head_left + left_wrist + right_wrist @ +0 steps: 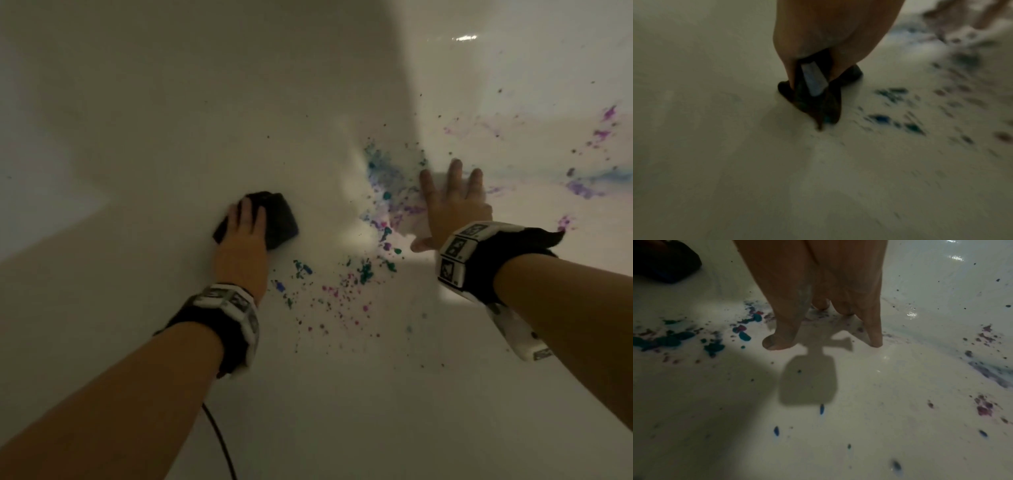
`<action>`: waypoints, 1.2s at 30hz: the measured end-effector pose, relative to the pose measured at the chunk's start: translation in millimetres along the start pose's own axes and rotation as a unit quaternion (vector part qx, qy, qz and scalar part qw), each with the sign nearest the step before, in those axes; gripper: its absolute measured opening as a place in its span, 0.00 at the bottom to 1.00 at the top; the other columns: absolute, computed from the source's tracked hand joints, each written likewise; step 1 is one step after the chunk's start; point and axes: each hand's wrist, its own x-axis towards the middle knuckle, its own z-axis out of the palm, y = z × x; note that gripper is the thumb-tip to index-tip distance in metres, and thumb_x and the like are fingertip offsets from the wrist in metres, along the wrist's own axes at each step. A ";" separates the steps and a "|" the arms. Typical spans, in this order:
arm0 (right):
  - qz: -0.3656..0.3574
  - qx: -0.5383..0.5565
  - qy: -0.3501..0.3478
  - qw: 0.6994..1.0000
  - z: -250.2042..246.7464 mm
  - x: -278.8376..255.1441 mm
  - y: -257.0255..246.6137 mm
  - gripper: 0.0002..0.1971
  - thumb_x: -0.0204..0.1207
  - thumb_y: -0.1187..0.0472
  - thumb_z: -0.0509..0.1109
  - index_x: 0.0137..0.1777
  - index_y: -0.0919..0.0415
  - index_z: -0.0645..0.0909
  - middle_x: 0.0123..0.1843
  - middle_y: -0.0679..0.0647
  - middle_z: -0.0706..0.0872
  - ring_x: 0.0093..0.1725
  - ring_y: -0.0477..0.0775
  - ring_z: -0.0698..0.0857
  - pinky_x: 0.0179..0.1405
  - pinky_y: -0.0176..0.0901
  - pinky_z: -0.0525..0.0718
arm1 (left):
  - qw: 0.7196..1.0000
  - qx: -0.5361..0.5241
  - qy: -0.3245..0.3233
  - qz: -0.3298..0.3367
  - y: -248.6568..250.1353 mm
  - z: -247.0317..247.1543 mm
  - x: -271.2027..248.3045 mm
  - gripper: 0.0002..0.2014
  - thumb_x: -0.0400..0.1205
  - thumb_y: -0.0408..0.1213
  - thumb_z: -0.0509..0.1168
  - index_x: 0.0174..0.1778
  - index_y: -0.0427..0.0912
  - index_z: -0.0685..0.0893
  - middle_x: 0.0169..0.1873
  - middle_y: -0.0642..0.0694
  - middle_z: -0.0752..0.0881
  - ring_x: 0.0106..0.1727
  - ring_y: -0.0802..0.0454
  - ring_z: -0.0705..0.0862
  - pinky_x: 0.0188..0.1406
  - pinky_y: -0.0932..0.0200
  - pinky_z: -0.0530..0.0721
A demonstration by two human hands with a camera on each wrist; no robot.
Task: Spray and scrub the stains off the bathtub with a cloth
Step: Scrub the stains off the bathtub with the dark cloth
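Note:
My left hand (250, 214) grips a dark cloth (279, 219) and presses it onto the white bathtub (171, 120), left of the stains. In the left wrist view the cloth (818, 100), with a pale label, is bunched under my hand (828, 32). Teal, blue and purple stains (380, 219) spatter the tub between my hands and on to the right. My right hand (452, 198) lies flat on the tub with fingers spread and holds nothing. In the right wrist view its fingertips (875, 340) touch the surface among the stains (670, 339), and the cloth (663, 261) shows top left.
A shadow shaped like a spray bottle (807, 378) falls on the tub floor below my right hand; the bottle itself is out of view. The tub wall (513, 68) rises at the far right, wet and smeared. A thin black cable (219, 442) hangs under my left forearm.

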 end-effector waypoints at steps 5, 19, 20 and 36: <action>-0.006 -0.004 0.001 1.000 1.3 3.0 0.0 0.61 0.64 0.36 0.73 0.80 0.50 0.27 0.80 0.63 0.27 0.79 0.75 0.36 0.75 0.68 0.61 | 0.997 -0.069 -0.042 -0.022 49.7 20.2 -17.1 0.33 0.86 0.37 0.53 0.82 0.38 0.41 0.81 0.36 0.40 0.82 0.40 0.46 0.77 0.50 0.60; 0.001 0.021 0.000 1.000 -2.5 -4.2 -1.5 0.60 0.65 0.39 0.74 0.80 0.48 0.29 0.80 0.61 0.26 0.79 0.73 0.36 0.73 0.69 0.62 | 0.991 0.087 -0.096 -0.014 -21.1 -12.3 -45.1 0.33 0.86 0.33 0.51 0.81 0.36 0.37 0.81 0.38 0.38 0.83 0.43 0.44 0.80 0.54 0.55; 0.000 0.019 0.001 1.000 -2.2 -4.1 -1.4 0.60 0.65 0.39 0.74 0.80 0.48 0.29 0.80 0.61 0.27 0.79 0.73 0.36 0.73 0.69 0.63 | 0.989 0.097 -0.115 -0.003 -14.0 -3.5 -47.5 0.32 0.86 0.32 0.50 0.81 0.35 0.36 0.81 0.37 0.38 0.83 0.42 0.43 0.80 0.54 0.55; -0.007 0.033 -0.017 0.999 -4.4 -4.6 -0.2 0.59 0.67 0.40 0.74 0.79 0.49 0.27 0.79 0.62 0.24 0.79 0.73 0.34 0.73 0.72 0.60 | 0.946 0.106 -0.302 0.047 14.8 -56.9 -46.2 0.23 0.83 0.36 0.61 0.75 0.41 0.69 0.71 0.39 0.75 0.68 0.46 0.76 0.63 0.63 0.72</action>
